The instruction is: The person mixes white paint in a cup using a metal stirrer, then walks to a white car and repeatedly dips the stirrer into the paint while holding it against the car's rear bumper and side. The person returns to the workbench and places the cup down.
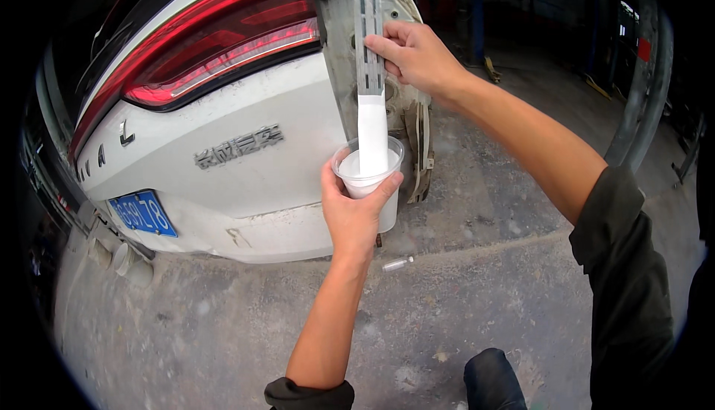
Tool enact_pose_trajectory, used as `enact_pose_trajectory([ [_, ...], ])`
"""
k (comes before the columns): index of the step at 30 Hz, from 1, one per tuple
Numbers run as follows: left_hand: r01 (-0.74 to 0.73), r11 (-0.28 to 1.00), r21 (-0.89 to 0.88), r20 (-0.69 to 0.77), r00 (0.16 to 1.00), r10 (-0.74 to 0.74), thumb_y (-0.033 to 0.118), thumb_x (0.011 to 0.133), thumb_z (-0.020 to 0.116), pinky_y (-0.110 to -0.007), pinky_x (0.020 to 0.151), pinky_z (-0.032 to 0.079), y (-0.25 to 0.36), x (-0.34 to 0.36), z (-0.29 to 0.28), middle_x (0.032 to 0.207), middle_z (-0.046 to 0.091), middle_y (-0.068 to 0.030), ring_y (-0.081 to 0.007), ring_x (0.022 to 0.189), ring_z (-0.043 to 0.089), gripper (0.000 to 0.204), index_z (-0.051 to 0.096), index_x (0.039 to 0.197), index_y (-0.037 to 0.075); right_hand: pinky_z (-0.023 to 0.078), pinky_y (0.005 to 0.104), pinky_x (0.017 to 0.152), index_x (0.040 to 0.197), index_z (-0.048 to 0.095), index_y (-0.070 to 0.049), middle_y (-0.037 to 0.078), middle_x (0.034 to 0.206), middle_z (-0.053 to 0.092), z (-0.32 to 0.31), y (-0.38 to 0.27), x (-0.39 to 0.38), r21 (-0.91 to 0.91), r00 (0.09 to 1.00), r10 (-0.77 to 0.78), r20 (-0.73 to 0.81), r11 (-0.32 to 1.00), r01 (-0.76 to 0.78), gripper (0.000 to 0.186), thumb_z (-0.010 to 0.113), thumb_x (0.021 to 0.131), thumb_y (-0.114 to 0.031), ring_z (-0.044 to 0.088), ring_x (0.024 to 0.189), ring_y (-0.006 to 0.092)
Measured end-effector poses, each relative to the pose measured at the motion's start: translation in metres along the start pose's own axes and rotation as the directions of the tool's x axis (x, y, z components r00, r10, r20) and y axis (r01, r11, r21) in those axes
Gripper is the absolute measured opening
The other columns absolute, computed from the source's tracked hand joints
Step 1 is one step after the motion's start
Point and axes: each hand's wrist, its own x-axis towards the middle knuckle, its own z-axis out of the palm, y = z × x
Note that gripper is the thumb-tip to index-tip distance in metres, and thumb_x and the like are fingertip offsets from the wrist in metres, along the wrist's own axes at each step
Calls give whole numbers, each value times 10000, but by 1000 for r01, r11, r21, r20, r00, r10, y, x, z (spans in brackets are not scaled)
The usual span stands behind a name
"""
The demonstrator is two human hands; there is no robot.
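Observation:
My left hand (351, 216) is wrapped round a clear plastic cup (399, 163) with white paint (348, 163) in it, held upright in front of me. Between the thumb and fingers of my right hand (418, 56) is a slotted metal mixing stick (369, 23), upright above the cup. White paint coats the stick's lower part, and its bottom end is inside the cup, hidden by the paint. Just beyond both hands stands the rear of a white car (261, 186), with a red tail light (223, 45) to the left of the stick.
The car's corner beside the tail light has bare, exposed body parts (417, 134). A small clear bottle (398, 264) lies on the grey concrete floor (246, 320). Pale buckets (132, 265) stand at the left by the bumper. A metal post (642, 97) rises at the right.

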Motion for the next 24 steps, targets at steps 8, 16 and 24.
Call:
enact_pose_trajectory([
  [8,15,999,-48,13,1000,-15,159,694,910,-356,958,492,0,0,-2,1246,563,-148,-228,1139,576,843,417,1357,-8,343,231,532,834,575,-64,-42,610,472,-1,-18,16,-130,994,-93,57,986,100,303,578,1001,-316,406,557,47],
  [16,16,998,-60,12,1000,-15,128,704,897,-343,945,494,3,-2,2,1242,568,-135,-212,1130,580,813,425,1353,-1,353,235,548,794,552,-67,-38,605,478,2,-15,26,-234,978,-203,45,950,208,330,591,995,-325,413,562,46],
  [24,42,994,-104,-48,998,-47,58,733,867,-345,1001,464,4,-6,11,1266,559,-107,-200,1157,564,770,427,1363,9,361,239,544,772,528,-71,-33,599,465,8,-18,27,-263,967,-248,53,931,254,354,587,1002,-332,415,561,51],
])
